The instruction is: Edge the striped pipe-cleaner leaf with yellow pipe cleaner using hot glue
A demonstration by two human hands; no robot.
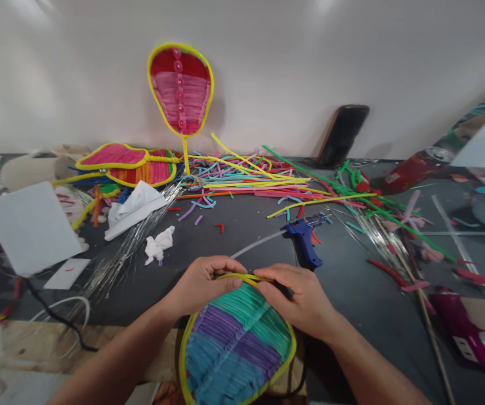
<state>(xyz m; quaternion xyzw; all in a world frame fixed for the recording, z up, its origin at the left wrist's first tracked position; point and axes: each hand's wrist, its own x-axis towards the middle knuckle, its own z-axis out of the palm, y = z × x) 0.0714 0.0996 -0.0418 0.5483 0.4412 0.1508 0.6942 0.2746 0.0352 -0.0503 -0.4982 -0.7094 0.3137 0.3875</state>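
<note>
A fan-shaped panel of pipe cleaners, banded in teal, purple and blue with a yellow rim, lies at the front edge of the table. My left hand pinches a yellow pipe cleaner at the panel's top edge between thumb and fingers. Close beside it, my right hand grips the same yellow strip, thumb below and fingers above. Beyond my hands lies a blue hot glue gun with a clear glue stick extending from its back.
A finished-looking pink fan stands against the wall. Pink-and-yellow panels lie at the back left. Loose pipe cleaners are heaped along the back. A phone leans on the wall near a red can. Crumpled tissue lies left.
</note>
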